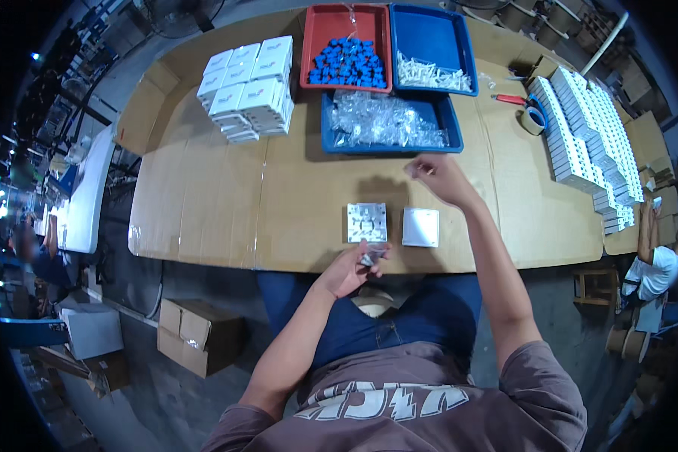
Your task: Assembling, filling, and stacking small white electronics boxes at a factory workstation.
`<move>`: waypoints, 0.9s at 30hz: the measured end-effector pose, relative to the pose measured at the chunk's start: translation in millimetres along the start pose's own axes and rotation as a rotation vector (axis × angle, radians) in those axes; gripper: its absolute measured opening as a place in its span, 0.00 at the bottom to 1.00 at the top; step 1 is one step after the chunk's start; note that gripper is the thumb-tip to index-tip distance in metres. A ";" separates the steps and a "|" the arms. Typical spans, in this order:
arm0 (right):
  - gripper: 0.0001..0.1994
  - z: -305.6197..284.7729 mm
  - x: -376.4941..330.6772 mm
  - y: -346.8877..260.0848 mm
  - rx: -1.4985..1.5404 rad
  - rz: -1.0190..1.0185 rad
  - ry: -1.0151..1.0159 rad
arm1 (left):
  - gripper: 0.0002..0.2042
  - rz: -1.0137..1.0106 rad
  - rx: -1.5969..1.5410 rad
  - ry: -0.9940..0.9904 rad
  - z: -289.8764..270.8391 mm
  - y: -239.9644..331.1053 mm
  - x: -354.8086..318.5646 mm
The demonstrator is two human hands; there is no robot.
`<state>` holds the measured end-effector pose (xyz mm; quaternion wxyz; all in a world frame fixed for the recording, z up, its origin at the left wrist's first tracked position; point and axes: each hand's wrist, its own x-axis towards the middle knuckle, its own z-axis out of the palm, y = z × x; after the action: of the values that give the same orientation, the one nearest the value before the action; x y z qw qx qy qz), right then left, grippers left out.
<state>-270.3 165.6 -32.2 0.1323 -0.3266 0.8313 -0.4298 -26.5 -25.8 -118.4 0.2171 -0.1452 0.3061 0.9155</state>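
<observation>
My left hand (pixel 352 269) is at the near table edge, pinching a small clear plastic packet (pixel 371 255). Just beyond it lies a square grey switch back (pixel 367 222), and a white square faceplate (pixel 420 227) lies to its right. My right hand (pixel 434 175) is stretched out over the table in front of the blue tray of clear packets (pixel 331 143), fingers curled around something small and pale that I cannot make out.
A red tray (pixel 309 45) holds blue parts and a blue tray (pixel 463 53) holds white parts at the back. White boxes (pixel 248 87) are stacked back left, more white boxes (pixel 587 128) at right, with a tape roll (pixel 533 119). Another person (pixel 652 264) sits at far right.
</observation>
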 end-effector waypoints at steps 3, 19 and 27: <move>0.09 -34.8 66.5 50.0 -0.016 -0.019 0.285 | 0.28 -0.005 -0.044 -0.090 -7.4 0.2 2.5; 0.09 -98.0 253.1 102.4 -0.544 0.278 0.470 | 0.33 -0.155 0.043 -0.318 -26.6 1.0 14.5; 0.09 -132.3 227.6 82.1 -0.015 -0.036 0.864 | 0.32 -0.214 -0.137 -0.430 -27.3 0.4 22.6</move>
<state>-542.9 133.5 -5.4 -0.2379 -0.1320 0.8075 -0.5233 -42.6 -36.1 -148.2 0.3628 0.0068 0.1732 0.9156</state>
